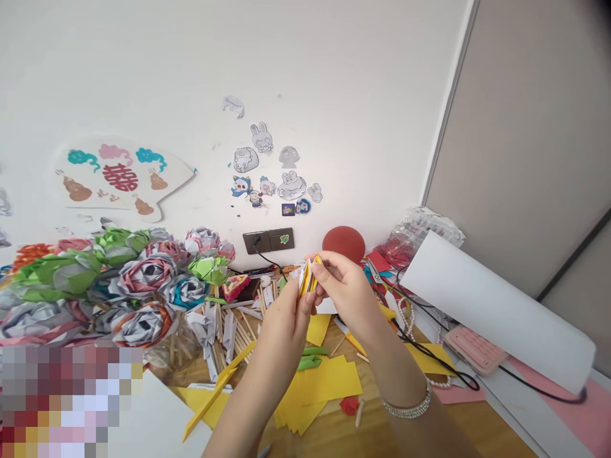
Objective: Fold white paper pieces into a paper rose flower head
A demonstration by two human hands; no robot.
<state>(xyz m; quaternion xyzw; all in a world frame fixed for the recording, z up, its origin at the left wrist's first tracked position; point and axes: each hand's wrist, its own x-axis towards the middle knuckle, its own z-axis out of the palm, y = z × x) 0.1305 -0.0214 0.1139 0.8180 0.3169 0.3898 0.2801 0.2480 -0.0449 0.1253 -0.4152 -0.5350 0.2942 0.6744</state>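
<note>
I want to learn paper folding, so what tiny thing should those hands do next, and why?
Maybe gently pinch the folds flatter: the left hand and the right hand both hold the yellow-and-white folded paper, and its layers look a bit spread apart.

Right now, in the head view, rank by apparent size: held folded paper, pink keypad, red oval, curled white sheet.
Curled white sheet
Red oval and pink keypad: too close to rank
Held folded paper, partly hidden
</note>
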